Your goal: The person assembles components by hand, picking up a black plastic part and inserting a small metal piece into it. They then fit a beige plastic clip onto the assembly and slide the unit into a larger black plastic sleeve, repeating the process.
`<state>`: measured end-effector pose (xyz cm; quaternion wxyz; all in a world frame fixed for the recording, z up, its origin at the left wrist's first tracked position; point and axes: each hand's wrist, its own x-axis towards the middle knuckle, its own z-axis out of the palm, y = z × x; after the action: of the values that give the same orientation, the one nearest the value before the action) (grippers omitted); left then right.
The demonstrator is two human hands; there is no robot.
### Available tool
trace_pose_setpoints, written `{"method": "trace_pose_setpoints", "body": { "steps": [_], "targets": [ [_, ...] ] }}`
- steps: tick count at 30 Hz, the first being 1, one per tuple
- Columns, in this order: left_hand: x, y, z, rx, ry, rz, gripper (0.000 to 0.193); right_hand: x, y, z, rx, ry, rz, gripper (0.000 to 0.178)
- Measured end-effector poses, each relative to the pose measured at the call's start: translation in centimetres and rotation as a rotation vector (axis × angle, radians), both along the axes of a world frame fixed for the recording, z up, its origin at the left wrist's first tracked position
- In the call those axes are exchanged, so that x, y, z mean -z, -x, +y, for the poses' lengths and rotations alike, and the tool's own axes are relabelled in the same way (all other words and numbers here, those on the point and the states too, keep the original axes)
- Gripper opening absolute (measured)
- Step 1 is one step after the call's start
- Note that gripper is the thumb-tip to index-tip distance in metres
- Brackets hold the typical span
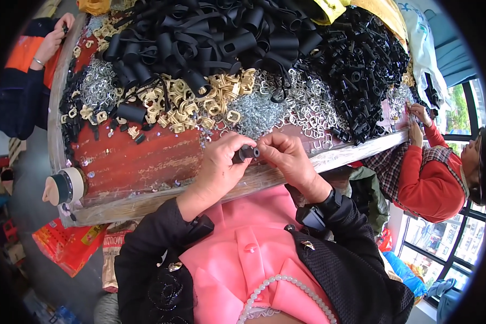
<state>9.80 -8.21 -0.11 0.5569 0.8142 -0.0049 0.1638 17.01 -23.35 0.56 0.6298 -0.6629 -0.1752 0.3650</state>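
My left hand (222,160) is closed round a small black plastic part (245,154) with a round hole at its end. Close beside it, the thumb and forefinger of my right hand (286,157) are pinched together at the end of that part; anything between those fingertips is too small to make out. Both hands are held above the near edge of a worn red table (140,156). Just beyond them lie a heap of small silver metal pieces (256,114) and beige plastic clips (191,108).
Black tubes with straps (200,48) are piled at the back, and small black parts (362,75) at the right. A cup-like container (70,185) stands on the left corner. Other people work at the left, in a dark sleeve (24,89), and right, in red sleeves (426,183).
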Motion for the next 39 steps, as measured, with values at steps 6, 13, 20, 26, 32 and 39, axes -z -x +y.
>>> {"method": "trace_pose_setpoints", "body": {
  "steps": [6,13,20,26,32,39],
  "targets": [
    [0.4,-0.4,-0.6,0.007,0.143,0.121,0.013,0.7,-0.3,-0.7,-0.002,-0.070,0.079,0.012],
    [0.7,-0.7,-0.9,0.066,0.683,0.483,0.009,1.3,-0.5,-1.1,-0.012,-0.073,-0.171,0.008],
    [0.7,-1.3,-0.6,0.059,0.921,0.602,0.012,0.9,-1.6,-1.4,-0.003,-0.113,-0.101,0.005],
    [1.0,-2.0,-0.5,-0.012,0.764,0.558,0.018,0.6,-2.4,-1.6,0.009,0.019,-0.070,0.006],
    [0.4,-1.6,-0.4,0.106,0.860,0.592,0.031,0.2,-2.5,-1.5,-0.080,0.102,-0.519,0.005],
    [-0.3,-0.7,0.0,0.362,1.357,0.576,0.035,-1.2,-1.5,-1.9,-0.106,0.055,-0.758,0.007]
  ]
}}
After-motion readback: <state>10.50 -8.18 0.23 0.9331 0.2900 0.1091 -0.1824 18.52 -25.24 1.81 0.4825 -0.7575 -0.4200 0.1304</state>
